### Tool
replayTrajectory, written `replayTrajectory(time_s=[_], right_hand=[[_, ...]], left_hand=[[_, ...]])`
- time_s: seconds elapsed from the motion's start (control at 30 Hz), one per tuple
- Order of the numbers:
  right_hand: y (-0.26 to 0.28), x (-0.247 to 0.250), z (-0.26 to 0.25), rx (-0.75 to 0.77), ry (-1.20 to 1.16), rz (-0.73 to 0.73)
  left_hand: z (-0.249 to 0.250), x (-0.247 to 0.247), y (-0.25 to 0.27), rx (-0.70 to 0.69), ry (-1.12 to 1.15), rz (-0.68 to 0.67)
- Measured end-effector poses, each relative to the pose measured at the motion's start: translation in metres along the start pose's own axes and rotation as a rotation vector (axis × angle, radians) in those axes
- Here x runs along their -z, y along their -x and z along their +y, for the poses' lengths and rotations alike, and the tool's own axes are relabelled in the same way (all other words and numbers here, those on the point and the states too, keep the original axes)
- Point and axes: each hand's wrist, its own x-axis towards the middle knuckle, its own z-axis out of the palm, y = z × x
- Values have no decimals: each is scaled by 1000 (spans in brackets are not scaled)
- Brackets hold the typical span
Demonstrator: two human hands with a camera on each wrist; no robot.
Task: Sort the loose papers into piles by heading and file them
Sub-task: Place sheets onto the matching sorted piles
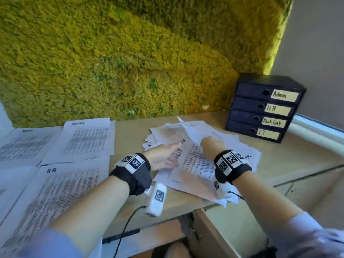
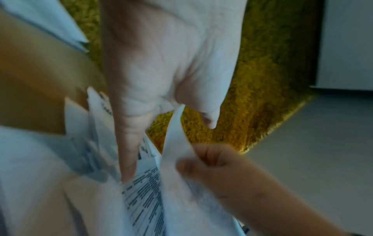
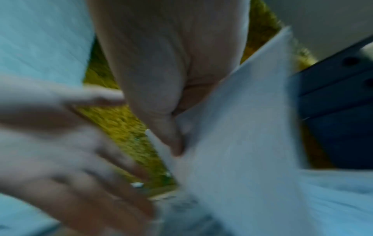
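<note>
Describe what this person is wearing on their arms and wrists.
Each wrist carries a black wristband topped with white blocks printed with black-and-white square markers. A white camera unit hangs under the left wrist, trailing a black cable. Pale sleeves cover the upper forearms.

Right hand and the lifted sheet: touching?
Touching. The right wrist view shows the right hand pinching the lifted sheet, thumb pressed on its face. The left wrist view shows its fingers curled on the sheet's edge.
</note>
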Motion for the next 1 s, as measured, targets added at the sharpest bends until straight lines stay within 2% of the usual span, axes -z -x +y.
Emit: replayTrajectory(time_s=[0.03,0.1,0.13,0.17,0.2,0.23,0.3,0.37,0.43,0.57,0.7,0.77,0.8,0.87,0.9,0.93,1.0], right_hand=[[8,9,-15,118,-62,23],[26,21,-42,354,-320,-94],[35,29,-48,412,-478,-222],[39,36,-48,409,-627,-334],[37,40,-43,360,-734,-376],[33,42,-33,289,-748,-367],[22,35,-12,186,-492,-307],[19,17,-9,243,-256,-384],[23,-6,-21,322,-254,-478],[15,-33,-37,321,-237,-380],[10,-17,-36,339,-156,-344],[9,-3,-28,387,-139,-364],[7,4,-21,371,-190,-368],[3,15,-9,202,-465,-368],[2,22,-7,109,-610,-321],[2,31,-7,47,-712,-210],[4,49,-15,-4,-731,134]], left_hand=[[-2,-2,-5,9,80,-5],[-8,-3,-10,-3,168,79],[-13,3,-13,-26,170,190],[-20,14,-17,-49,145,325],[-25,28,-17,-59,107,438],[-31,43,-17,-59,87,508],[-41,76,-13,-28,104,594],[-51,108,-6,9,148,654],[-59,128,3,68,147,640],[-74,136,9,108,184,563],[-101,141,7,81,226,436],[-109,143,10,65,277,429],[-106,136,19,58,309,428],[-100,126,28,44,317,414],[-100,124,30,29,320,413],[-101,124,32,14,315,400],[-101,123,34,16,291,414]])
